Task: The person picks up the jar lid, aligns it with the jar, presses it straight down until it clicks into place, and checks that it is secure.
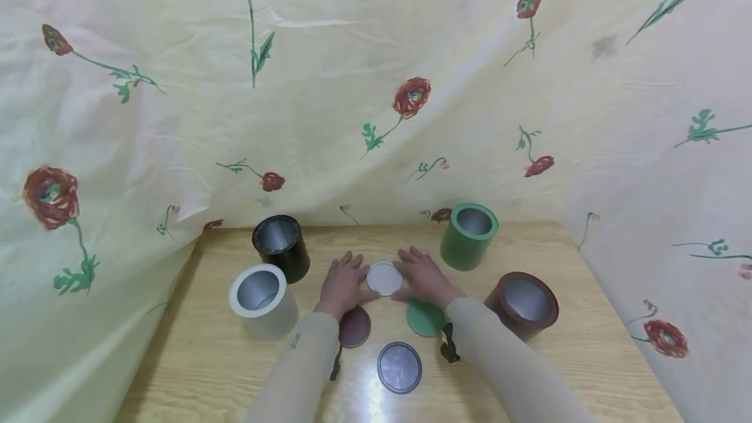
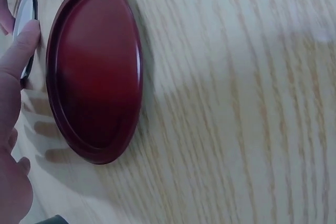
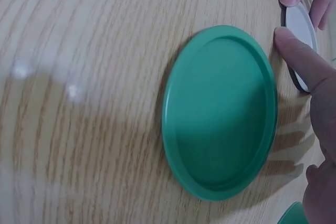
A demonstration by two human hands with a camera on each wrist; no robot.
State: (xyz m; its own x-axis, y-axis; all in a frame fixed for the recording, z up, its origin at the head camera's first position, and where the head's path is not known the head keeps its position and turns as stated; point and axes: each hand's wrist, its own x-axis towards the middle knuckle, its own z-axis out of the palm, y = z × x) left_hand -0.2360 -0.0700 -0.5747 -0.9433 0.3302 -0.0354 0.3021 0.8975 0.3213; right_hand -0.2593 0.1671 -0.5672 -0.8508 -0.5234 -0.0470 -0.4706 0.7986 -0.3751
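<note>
white lid lies on the table, between your left hand and right hand; your fingers are spread apart, touching its rim. you seem to be positioning it; next move probably calls for even pressure from both sides.

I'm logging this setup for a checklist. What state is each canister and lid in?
Black canister: upright, open.
White canister: upright, open.
Green canister: upright, open.
Dark red canister: upright, open.
White lid: off the canisters, edge touched by the left hand and right hand.
Dark red lid: lying flat, rim up.
Green lid: lying flat, rim up.
Dark gray lid: lying flat, rim up.
</note>
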